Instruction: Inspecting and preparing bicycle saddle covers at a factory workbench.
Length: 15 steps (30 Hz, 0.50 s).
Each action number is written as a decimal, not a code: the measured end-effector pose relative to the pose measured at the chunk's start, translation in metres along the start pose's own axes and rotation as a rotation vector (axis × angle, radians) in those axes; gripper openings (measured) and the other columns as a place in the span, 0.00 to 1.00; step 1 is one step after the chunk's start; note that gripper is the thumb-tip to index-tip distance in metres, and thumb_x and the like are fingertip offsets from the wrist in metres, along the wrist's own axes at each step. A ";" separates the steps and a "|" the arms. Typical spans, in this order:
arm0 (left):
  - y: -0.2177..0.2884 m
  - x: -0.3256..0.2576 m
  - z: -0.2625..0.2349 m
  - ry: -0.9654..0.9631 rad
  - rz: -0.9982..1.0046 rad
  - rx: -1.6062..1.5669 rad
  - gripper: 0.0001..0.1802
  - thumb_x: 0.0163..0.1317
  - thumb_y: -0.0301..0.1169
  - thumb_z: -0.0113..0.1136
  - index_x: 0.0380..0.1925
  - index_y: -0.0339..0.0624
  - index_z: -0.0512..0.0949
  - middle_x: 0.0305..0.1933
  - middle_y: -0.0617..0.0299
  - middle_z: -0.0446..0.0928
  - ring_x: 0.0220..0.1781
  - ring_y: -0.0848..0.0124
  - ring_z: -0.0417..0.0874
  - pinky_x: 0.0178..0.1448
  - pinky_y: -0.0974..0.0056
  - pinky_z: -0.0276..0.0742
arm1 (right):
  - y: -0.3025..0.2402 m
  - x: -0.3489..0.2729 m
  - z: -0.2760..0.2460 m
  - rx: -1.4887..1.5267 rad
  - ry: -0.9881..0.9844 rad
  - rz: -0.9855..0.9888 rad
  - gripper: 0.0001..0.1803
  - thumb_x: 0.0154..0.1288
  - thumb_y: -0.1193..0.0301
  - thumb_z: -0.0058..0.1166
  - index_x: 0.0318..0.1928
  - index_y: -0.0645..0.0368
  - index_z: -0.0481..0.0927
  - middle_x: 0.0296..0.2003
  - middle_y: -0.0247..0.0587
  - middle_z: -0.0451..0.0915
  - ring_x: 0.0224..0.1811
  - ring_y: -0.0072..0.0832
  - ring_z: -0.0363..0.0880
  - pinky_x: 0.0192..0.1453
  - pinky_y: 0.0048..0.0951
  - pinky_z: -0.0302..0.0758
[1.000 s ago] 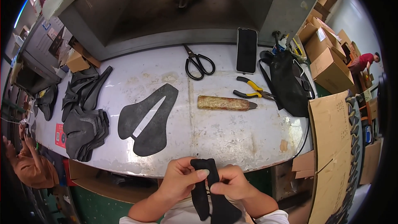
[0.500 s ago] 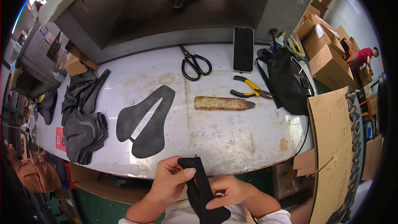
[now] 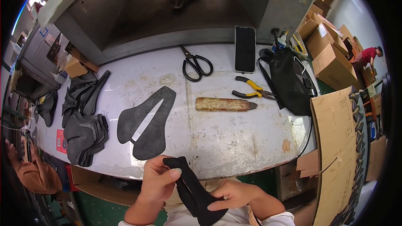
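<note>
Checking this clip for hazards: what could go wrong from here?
1. The slotted black piece, pinched at its narrow end by the left hand, gripped lower by the right hand, is mostly beyond the bench; a slip might drop it.
2. Uneven pulling might stretch it around the slot.
3. The knife-like tool lies tip bare and could nick a reaching hand.

Piece lay in left hand and right hand before table, cutout left of tool, pliers right, scissors behind
</note>
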<state>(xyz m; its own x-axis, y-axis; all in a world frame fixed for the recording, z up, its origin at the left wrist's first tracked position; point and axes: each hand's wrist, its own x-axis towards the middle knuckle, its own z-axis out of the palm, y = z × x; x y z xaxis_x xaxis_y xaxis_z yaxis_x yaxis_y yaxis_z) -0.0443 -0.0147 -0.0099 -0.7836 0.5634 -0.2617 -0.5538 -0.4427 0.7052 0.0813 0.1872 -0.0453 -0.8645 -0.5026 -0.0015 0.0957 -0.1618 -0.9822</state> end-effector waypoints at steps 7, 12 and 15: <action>0.006 0.001 -0.006 0.042 0.081 -0.011 0.10 0.54 0.21 0.67 0.37 0.33 0.79 0.35 0.55 0.83 0.35 0.67 0.84 0.43 0.62 0.81 | -0.002 -0.002 -0.004 -0.111 -0.027 0.018 0.24 0.71 0.61 0.55 0.22 0.62 0.63 0.15 0.37 0.57 0.19 0.25 0.54 0.24 0.32 0.55; 0.009 -0.001 -0.009 0.014 0.078 -0.071 0.11 0.53 0.21 0.68 0.37 0.33 0.79 0.36 0.55 0.82 0.36 0.66 0.84 0.44 0.61 0.81 | 0.005 0.001 0.000 0.054 -0.030 -0.088 0.22 0.71 0.62 0.56 0.24 0.62 0.65 0.16 0.37 0.57 0.19 0.24 0.54 0.24 0.31 0.54; 0.004 -0.001 -0.002 -0.041 0.105 -0.066 0.11 0.53 0.26 0.69 0.34 0.36 0.78 0.32 0.56 0.78 0.31 0.65 0.81 0.35 0.65 0.81 | 0.004 0.007 -0.001 0.223 -0.064 -0.132 0.20 0.67 0.63 0.61 0.25 0.61 0.68 0.18 0.35 0.60 0.20 0.21 0.56 0.25 0.28 0.56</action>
<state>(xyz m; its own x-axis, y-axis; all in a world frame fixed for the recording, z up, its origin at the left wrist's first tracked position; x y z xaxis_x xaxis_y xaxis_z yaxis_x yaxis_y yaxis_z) -0.0467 -0.0182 -0.0079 -0.8268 0.5390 -0.1611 -0.4880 -0.5448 0.6820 0.0748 0.1835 -0.0498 -0.8443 -0.5165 0.1427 0.0971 -0.4093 -0.9072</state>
